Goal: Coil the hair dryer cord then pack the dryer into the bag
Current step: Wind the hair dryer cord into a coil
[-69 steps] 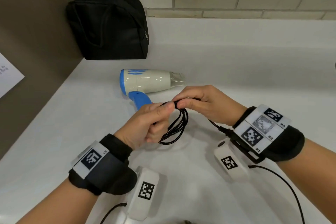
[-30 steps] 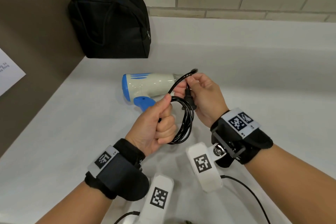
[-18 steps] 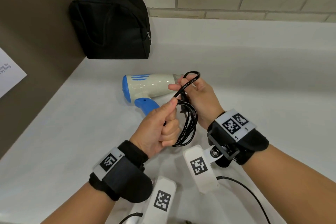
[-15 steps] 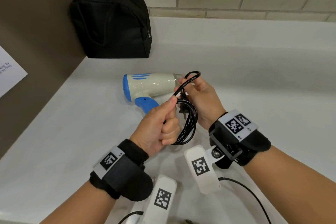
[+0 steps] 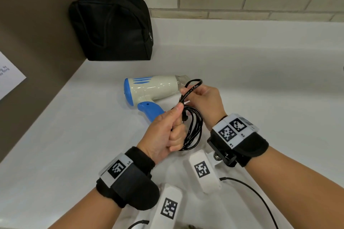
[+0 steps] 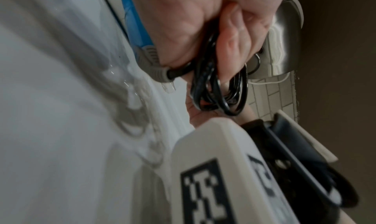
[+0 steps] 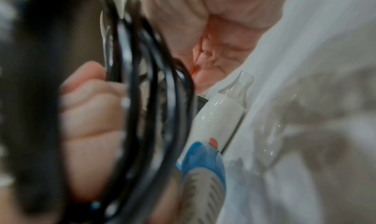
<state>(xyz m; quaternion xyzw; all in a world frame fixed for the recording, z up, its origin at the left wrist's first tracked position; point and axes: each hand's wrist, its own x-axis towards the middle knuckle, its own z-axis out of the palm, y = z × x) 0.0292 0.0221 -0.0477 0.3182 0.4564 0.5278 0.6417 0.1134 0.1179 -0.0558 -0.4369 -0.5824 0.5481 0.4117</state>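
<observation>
On the tabletop: hair dryer lay beside the closed bag.
Left hand: grip clamped round the coiled cord.
Right hand: pinched the tail loop, raised higher than a second before.
Meaning: likely the last wrap.
Left wrist view: showed the grey strain relief, hidden from the head view.
</observation>
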